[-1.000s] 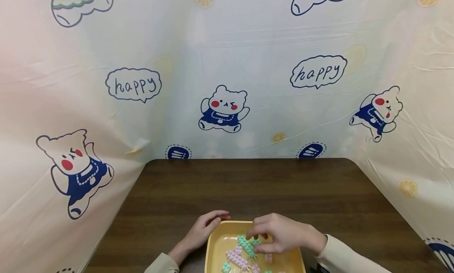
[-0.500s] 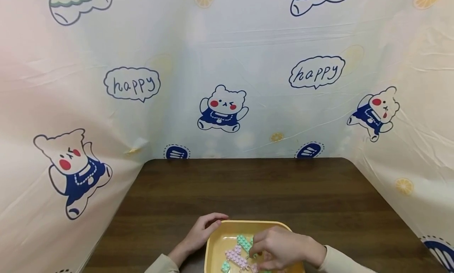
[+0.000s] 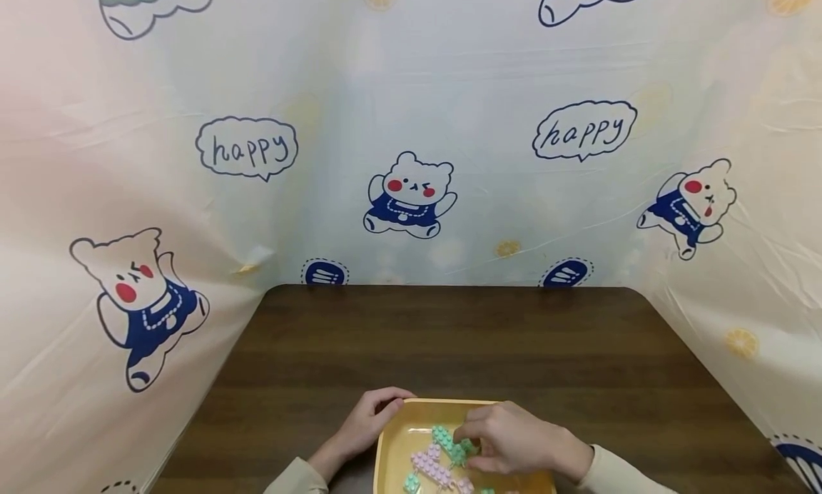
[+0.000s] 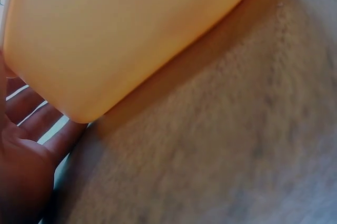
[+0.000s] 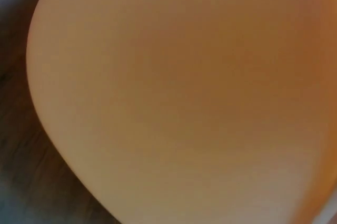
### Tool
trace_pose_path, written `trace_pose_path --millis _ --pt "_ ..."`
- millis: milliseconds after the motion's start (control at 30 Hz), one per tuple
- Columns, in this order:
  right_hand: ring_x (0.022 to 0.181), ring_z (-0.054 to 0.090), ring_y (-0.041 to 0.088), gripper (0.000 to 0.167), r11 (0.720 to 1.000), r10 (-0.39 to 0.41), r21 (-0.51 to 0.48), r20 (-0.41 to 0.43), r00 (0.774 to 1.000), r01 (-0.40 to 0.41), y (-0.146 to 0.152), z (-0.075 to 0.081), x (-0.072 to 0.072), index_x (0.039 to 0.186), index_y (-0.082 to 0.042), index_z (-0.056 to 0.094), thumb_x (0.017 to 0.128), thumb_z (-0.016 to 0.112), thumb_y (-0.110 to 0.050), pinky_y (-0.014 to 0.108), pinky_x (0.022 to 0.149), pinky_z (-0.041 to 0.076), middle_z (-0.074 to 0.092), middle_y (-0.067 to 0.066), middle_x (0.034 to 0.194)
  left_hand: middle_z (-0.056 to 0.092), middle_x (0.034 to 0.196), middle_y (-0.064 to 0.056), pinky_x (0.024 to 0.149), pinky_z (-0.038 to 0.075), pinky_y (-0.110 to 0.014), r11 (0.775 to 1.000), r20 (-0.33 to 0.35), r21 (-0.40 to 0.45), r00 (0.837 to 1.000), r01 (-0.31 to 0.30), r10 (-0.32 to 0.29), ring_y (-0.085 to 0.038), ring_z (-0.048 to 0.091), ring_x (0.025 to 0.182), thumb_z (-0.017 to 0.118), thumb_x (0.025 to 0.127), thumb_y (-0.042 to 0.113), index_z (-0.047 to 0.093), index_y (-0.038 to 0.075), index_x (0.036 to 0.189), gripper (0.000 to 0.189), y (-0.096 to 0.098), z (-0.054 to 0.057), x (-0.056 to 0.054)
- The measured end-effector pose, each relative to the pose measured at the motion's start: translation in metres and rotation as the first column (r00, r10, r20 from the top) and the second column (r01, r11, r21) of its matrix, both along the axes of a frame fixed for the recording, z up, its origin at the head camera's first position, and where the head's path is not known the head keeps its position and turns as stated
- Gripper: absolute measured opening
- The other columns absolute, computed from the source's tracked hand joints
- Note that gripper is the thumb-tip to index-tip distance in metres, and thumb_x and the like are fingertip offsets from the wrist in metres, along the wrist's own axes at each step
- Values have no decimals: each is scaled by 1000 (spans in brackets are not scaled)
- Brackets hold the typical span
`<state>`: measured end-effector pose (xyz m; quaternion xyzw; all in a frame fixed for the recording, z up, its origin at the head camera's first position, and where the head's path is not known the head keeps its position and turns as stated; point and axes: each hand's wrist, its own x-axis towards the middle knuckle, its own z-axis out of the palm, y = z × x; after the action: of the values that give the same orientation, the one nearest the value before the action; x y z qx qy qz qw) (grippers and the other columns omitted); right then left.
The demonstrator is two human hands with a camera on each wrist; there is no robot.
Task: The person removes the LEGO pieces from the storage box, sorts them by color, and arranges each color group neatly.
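Observation:
In the head view, a yellow plastic tray (image 3: 420,408) holds studded toy bricks. My left hand (image 3: 362,424) rests at its far left corner with fingers loosely straight; the left wrist view has this hand (image 4: 31,145) against the outer wall (image 4: 131,23). My right hand (image 3: 514,439) reaches in over the right side, its curled fingers and thumb pinching a small green brick (image 3: 468,447). Right beside that brick lies a long green brick (image 3: 444,437). Closer to me are a long pink brick (image 3: 429,469) and a small green one (image 3: 412,483).
The tray stands on a dark wooden table (image 3: 411,337) near its front edge. Behind hangs a pale curtain (image 3: 488,194) printed with bears. Only the tray's outer wall (image 5: 174,103) and some table (image 5: 21,129) fill the right wrist view.
My right hand dipped toward the near right, then came back up beside the long green brick. A pink brick seen under it earlier is now hidden. My left hand stays at the corner.

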<state>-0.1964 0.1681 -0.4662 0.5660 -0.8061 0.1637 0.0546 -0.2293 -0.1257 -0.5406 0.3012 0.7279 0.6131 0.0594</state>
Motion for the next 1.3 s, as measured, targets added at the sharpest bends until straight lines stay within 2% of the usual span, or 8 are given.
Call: trace_pose_path --millis 167,267,400,567,900,933,1100,1300 --pt "62 43 -10 18 999 -24 22 15 1000 24 -7 2 -2 102 -20 71 87 74 -30 0 55 29 60 -10 79 69 109 -22 71 59 -34 1000 -21 -4 1000 -3 3 -21 68 92 47 103 9 65 0 118 26 -1 -3 -3" --pt "60 34 -14 13 998 -20 64 22 1000 19 -10 2 -2 95 -23 72 87 73 -33 1 51 26 57 -11 73 67 110 -26 72 59 -36 1000 -27 4 1000 12 -12 -25 68 93 46 102 6 65 -3 118 26 -1 -4 -4" --pt "57 29 -14 13 993 -26 113 9 1000 25 -10 2 -1 87 -27 71 86 73 -40 3 48 23 52 -14 67 68 110 -24 72 59 -35 1000 -28 4 1000 13 -13 -24 69 93 46 103 8 65 0 118 26 0 -1 -6" --pt "57 28 -14 17 992 -28 125 -24 999 31 -10 -1 -1 87 -30 72 86 71 -47 4 49 22 52 -17 67 70 110 -18 71 59 -33 1000 -16 -7 1000 -12 12 -23 69 92 48 103 16 67 4 117 26 -1 3 -7" --pt "61 33 -19 6 994 17 107 51 999 -22 -10 -17 6 89 -33 74 88 71 -37 1 52 26 58 -20 73 69 110 -19 71 59 -34 1000 41 -20 999 3 -2 -24 69 91 48 104 18 66 5 118 27 -1 0 2" --pt "61 33 -19 6 994 24 103 54 998 -30 -10 -17 6 90 -32 75 89 70 -36 1 52 26 59 -20 74 69 110 -18 71 59 -33 1000 39 -15 999 1 0 -23 68 91 48 104 19 66 6 118 27 -1 -4 1" --pt "59 28 -17 6 995 44 92 31 999 -46 -11 -16 6 89 -31 75 88 70 -35 1 50 23 56 -18 70 69 111 -20 71 59 -34 1000 13 0 1000 9 -9 -23 68 92 47 104 15 66 5 119 26 0 -4 0" --pt "62 31 -18 6 993 47 106 22 999 -49 -10 -17 7 90 -31 75 87 72 -34 1 52 24 60 -20 74 70 111 -16 73 58 -32 1000 -5 -14 1000 1 -1 -22 68 94 48 103 17 67 7 117 25 -1 -1 -2"
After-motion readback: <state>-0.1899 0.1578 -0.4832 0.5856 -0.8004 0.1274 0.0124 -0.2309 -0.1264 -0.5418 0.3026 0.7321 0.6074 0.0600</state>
